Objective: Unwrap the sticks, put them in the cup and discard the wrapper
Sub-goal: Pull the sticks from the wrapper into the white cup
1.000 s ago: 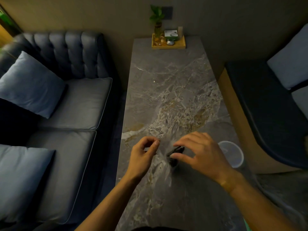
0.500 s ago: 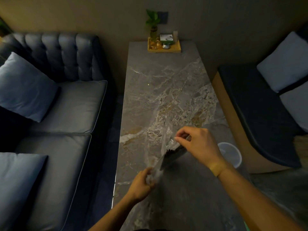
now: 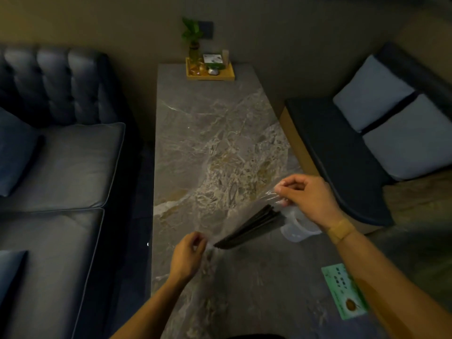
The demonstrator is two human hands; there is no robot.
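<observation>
My left hand (image 3: 187, 256) pinched the near end of the clear wrapper (image 3: 241, 211), my right hand (image 3: 307, 198) pinched its far end. Dark sticks (image 3: 250, 228) lay inside, above the table (image 3: 208, 123). The cup (image 3: 299, 227) stood right, just beside the sticks.

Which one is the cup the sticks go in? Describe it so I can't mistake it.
Start at the long marble table between the two sofas and follow its right edge toward the near end. The cup stands there, just below the right hand and partly hidden by it, at the upper end of the dark sticks. It is the only pale, translucent container at this end.
</observation>
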